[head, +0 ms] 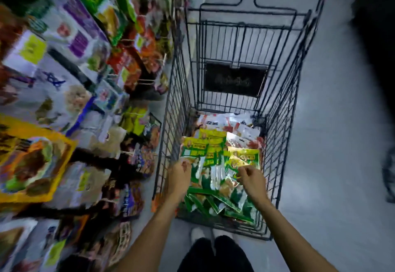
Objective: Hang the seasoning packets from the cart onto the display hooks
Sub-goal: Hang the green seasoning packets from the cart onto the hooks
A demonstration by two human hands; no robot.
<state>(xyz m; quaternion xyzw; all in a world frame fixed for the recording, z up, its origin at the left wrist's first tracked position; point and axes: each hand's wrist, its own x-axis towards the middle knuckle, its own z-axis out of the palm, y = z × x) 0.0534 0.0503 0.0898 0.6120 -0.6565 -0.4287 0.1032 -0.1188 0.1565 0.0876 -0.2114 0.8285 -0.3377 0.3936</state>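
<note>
A: Looking down into the cart [280, 122] at centre frame, and the seasoning packets [213, 149] lie heaped at its lower end, nearest the person.

B: Loose pile, green and yellow ones overlapping on top, red-and-white packets [235, 125] further up the frame. They look dumped in, so each one has to be picked off the heap.

A: Both hands are in there. The left hand [180, 175] sits by the cart's left wall at the edge of the green ones, fingers curled.

B: Grasping one? I can't tell, its fingertips are hidden behind the knuckles.

A: The right hand [253, 178] hovers over the yellow-topped ones on the right, thumb and fingers bent toward a corner. Whether it has hold is also unclear; the picture is too soft.

B: Going for corners makes sense to me, since a flat glossy packet is easier to lift by its edge.

A: The display [85, 75] fills the left of the frame, blurred, just beside the cart.

B: Parked close, I'd say, so it's a short reach across. Nothing is lifted clear of the pile yet, so I'd call this the picking stage.
</note>
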